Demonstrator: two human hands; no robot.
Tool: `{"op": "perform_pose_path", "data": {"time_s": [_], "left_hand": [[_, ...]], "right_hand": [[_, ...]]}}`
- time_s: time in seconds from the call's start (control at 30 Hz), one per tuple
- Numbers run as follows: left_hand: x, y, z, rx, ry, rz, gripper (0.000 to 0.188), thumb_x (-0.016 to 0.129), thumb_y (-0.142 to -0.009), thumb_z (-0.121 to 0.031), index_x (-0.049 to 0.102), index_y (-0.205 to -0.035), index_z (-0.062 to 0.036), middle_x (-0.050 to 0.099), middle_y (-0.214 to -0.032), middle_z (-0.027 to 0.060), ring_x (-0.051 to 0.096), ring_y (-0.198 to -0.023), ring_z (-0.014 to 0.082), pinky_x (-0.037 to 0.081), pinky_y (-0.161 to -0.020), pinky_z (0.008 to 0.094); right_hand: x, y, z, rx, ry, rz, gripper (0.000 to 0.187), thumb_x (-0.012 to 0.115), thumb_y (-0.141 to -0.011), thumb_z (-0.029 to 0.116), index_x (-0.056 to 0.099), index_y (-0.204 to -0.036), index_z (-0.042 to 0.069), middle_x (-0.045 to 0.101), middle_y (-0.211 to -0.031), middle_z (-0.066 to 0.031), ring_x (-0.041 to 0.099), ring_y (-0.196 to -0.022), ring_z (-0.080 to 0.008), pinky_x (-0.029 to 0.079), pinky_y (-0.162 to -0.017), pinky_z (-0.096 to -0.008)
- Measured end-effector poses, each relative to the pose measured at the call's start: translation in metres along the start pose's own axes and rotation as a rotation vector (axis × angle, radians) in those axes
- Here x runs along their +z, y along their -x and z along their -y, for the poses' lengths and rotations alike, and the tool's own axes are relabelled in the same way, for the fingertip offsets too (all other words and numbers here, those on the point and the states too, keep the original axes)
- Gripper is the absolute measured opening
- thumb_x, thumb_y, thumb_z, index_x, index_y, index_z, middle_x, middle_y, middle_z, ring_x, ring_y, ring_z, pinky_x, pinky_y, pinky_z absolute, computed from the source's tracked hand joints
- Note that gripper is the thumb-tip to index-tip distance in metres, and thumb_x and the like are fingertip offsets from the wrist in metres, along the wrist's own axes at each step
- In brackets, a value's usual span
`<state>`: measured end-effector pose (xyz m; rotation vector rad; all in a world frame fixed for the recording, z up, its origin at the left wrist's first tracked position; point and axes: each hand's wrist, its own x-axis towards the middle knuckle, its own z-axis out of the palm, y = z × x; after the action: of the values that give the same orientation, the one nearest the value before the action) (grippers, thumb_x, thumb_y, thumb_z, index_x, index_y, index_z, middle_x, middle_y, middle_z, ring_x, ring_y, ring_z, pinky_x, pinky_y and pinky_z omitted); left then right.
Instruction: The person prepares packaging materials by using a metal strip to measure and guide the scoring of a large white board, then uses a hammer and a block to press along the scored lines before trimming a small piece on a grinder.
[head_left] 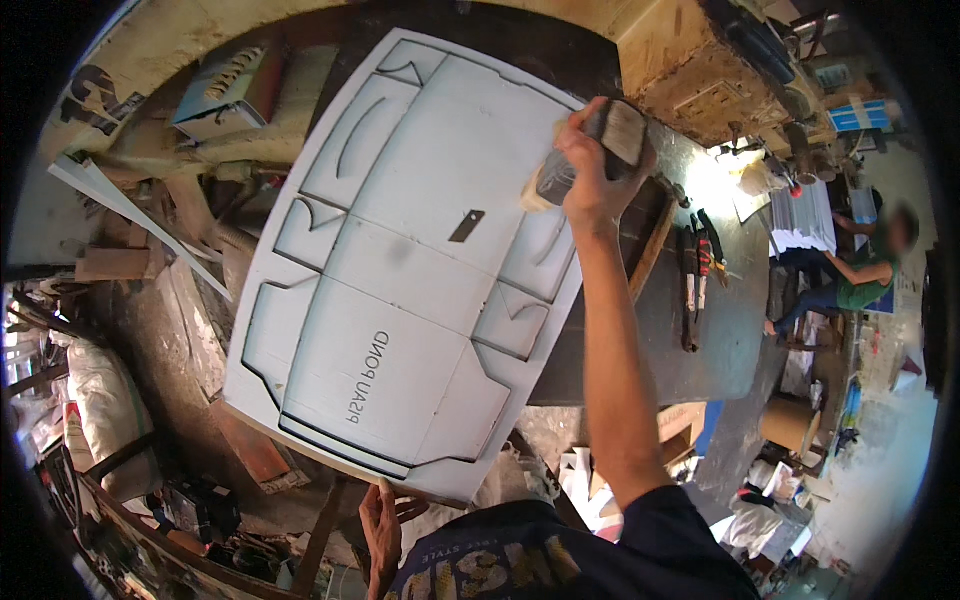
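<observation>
In front of me lies a large white board (pixel 400 250) with thin dark blades set into it along box-like outlines, like a cutting die. A small dark metal piece (pixel 467 226) rests on its middle. At the board's upper right edge, my right hand (pixel 592 175) is closed around a dark grey block (pixel 625 125) with pale, rough faces. Whether the block touches the board is hard to see. Below, my left hand (pixel 382 525) is at the board's near edge, its fingers stretched and apart, one fingertip touching the edge.
Pliers (pixel 702 265) and other hand tools lie on the dark table (pixel 735 350) to the right. A worn machine frame (pixel 680 80) stands behind. A box (pixel 230 95) sits at the far left. Another person (pixel 865 270) sits at the right. A white sack (pixel 105 410) is at the left.
</observation>
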<state>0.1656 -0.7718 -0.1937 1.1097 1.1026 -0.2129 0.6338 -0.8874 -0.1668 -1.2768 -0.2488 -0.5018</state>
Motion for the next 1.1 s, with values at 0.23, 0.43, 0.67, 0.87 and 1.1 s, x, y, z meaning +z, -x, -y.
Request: {"op": "perform_pose_path", "data": {"time_s": [0.23, 0.43, 0.67, 0.87, 1.1], "left_hand": [[-0.007, -0.02, 0.052, 0.118, -0.233, 0.024, 0.049, 0.051, -0.104, -0.041, 0.053, -0.081, 0.0027, 0.045, -0.072, 0.0037, 0.039, -0.067, 0.0117, 0.034, -0.06, 0.0336], [0.052, 0.004, 0.009, 0.033, -0.053, 0.029, 0.049, 0.052, -0.104, -0.039, 0.058, -0.112, 0.0087, 0.06, -0.096, 0.0105, 0.062, -0.083, 0.0178, 0.056, -0.068, 0.0343], [0.043, -0.002, 0.009, 0.01, -0.068, 0.117, 0.05, 0.048, -0.106, -0.036, 0.054, -0.121, 0.0109, 0.062, -0.109, 0.0166, 0.07, -0.098, 0.0274, 0.063, -0.072, 0.0398], [0.055, -0.002, 0.001, -0.093, 0.014, 0.073, 0.049, 0.046, -0.106, -0.039, 0.052, -0.125, 0.0063, 0.063, -0.111, 0.0175, 0.072, -0.095, 0.0308, 0.063, -0.069, 0.0378], [0.032, -0.015, 0.066, 0.03, -0.247, 0.027, 0.053, 0.046, -0.106, -0.043, 0.052, -0.125, 0.0057, 0.063, -0.108, 0.0159, 0.07, -0.097, 0.0284, 0.062, -0.073, 0.0398]], "right_hand": [[0.018, -0.042, 0.061, 0.086, 0.036, 0.347, 0.018, 0.066, -0.081, 0.02, 0.063, -0.084, 0.003, 0.063, -0.087, -0.0096, 0.062, -0.081, -0.0198, 0.05, -0.073, -0.0353], [-0.018, -0.016, 0.167, -0.131, 0.025, 0.558, 0.032, 0.064, -0.079, 0.018, 0.049, -0.104, 0.004, 0.055, -0.083, -0.0059, 0.057, -0.079, -0.0188, 0.051, -0.074, -0.0353], [0.016, 0.057, 0.074, 0.037, 0.089, 0.476, 0.03, 0.071, -0.072, 0.013, 0.053, -0.093, 0.004, 0.054, -0.074, -0.0028, 0.051, -0.063, -0.0096, 0.047, -0.059, -0.0253], [-0.018, 0.015, 0.128, 0.202, -0.171, 0.812, 0.037, 0.054, -0.075, -0.006, 0.048, -0.109, 0.006, 0.059, -0.085, -0.003, 0.056, -0.085, -0.0105, 0.047, -0.083, -0.0266], [0.0, 0.082, 0.098, 0.204, 0.215, 0.622, 0.029, 0.064, -0.078, 0.004, 0.044, -0.098, 0.006, 0.051, -0.083, -0.0047, 0.051, -0.079, -0.0144, 0.045, -0.08, -0.0315]]}}
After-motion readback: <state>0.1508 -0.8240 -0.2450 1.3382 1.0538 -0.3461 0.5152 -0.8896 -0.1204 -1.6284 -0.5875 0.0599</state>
